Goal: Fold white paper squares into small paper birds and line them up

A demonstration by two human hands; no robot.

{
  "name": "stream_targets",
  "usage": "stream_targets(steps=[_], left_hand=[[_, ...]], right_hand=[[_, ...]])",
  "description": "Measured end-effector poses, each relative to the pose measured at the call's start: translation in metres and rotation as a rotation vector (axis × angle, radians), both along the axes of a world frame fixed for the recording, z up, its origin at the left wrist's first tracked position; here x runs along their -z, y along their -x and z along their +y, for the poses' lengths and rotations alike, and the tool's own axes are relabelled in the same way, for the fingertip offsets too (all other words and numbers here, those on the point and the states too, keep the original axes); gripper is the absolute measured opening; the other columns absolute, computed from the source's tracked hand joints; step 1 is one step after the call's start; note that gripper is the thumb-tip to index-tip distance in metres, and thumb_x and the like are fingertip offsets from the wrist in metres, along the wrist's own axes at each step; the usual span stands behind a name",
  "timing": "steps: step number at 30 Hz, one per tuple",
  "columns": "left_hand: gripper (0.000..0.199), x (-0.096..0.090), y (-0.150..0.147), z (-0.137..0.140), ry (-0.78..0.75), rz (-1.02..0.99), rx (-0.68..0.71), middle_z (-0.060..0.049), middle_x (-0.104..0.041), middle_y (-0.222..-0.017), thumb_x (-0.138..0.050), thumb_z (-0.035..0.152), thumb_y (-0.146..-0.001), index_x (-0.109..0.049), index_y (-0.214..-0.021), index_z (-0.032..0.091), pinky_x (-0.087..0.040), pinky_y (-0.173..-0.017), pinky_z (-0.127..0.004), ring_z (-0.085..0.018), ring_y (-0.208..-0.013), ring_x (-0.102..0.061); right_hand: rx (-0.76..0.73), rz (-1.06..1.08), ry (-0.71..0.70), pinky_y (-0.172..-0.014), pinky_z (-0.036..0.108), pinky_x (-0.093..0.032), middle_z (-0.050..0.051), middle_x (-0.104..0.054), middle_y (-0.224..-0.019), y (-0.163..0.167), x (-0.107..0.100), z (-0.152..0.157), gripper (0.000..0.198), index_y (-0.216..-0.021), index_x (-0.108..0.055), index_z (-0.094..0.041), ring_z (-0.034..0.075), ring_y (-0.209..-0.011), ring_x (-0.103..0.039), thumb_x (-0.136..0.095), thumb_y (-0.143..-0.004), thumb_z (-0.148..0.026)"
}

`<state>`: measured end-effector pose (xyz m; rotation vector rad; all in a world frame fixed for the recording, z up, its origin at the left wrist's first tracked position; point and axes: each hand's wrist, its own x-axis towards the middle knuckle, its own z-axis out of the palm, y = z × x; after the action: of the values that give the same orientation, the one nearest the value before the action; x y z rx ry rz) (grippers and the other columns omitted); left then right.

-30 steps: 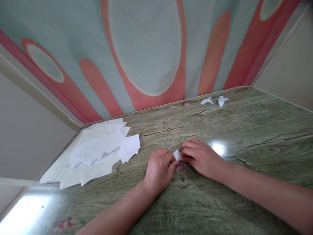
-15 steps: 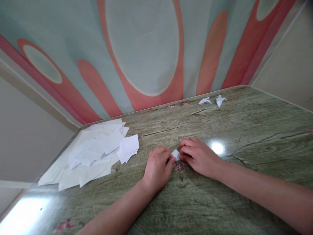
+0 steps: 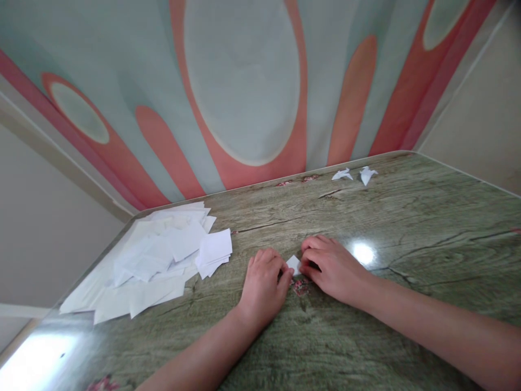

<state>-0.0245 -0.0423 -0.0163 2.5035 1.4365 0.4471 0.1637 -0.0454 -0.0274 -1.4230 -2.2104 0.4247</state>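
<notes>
The small piece of paper [image 3: 293, 264] lies between the two hands on the table [image 3: 431, 217], its pointed corner facing away from the person. The left hand [image 3: 266, 285] is mostly closed, thumb and fingers pinching the paper's left corner. The right hand [image 3: 329, 269] is loosely curled, fingertips at the paper's right edge; whether they grip or only press cannot be told.

The step in hand looks like folding or creasing. The next move seems to call for steady fingertips on both sides, with edges lined up before any crease is pressed.

Beyond the left hand, to its left, sit a stack of small sheets [image 3: 214, 247] and a paper pile [image 3: 157, 296]. Two folded paper shapes [image 3: 367, 175] lie well beyond the right hand.
</notes>
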Motion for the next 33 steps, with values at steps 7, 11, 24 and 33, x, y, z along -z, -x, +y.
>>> stream_targets(steps=[7, 11, 24, 33], left_hand=[[0.017, 0.001, 0.0, 0.0, 0.022, -0.002, -0.028, -0.003, -0.057, -0.086, -0.053, 0.029, -0.088, -0.057, -0.075, 0.019, -0.037, -0.079, -0.034, -0.021, -0.09, -0.049], [0.016, 0.003, 0.0, 0.0, 0.022, -0.011, -0.04, -0.002, -0.057, -0.086, -0.055, 0.029, -0.087, -0.057, -0.075, 0.019, -0.036, -0.078, -0.034, -0.021, -0.089, -0.049], [0.012, 0.006, 0.0, 0.0, 0.001, -0.021, -0.054, -0.002, -0.056, -0.085, -0.058, 0.027, -0.084, -0.055, -0.076, 0.019, -0.036, -0.078, -0.033, -0.021, -0.088, -0.049], [0.009, 0.006, 0.002, -0.001, -0.001, -0.016, -0.052, -0.002, -0.055, -0.086, -0.055, 0.024, -0.085, -0.053, -0.077, 0.02, -0.036, -0.077, -0.033, -0.02, -0.088, -0.048]], right_hand=[[0.023, -0.019, 0.015, -0.079, 0.034, -0.037, 0.002, -0.061, -0.09, -0.002, 0.003, 0.002, 0.009, -0.07, -0.065, -0.02, 0.019, -0.092, -0.052, -0.067, -0.079, -0.021], [0.029, 0.0, 0.03, -0.078, 0.034, -0.037, 0.001, -0.061, -0.089, -0.002, 0.004, 0.004, 0.01, -0.069, -0.065, -0.02, 0.019, -0.09, -0.052, -0.067, -0.078, -0.02], [-0.036, 0.133, -0.007, -0.08, 0.031, -0.038, 0.001, -0.062, -0.089, -0.012, 0.008, 0.005, 0.013, -0.081, -0.068, -0.021, 0.017, -0.088, -0.052, -0.061, -0.081, -0.01], [-0.222, -0.182, -0.143, -0.08, 0.036, -0.035, 0.004, -0.063, -0.083, 0.003, -0.006, -0.02, 0.02, -0.091, -0.07, -0.021, 0.02, -0.088, -0.049, -0.05, -0.09, -0.014]])
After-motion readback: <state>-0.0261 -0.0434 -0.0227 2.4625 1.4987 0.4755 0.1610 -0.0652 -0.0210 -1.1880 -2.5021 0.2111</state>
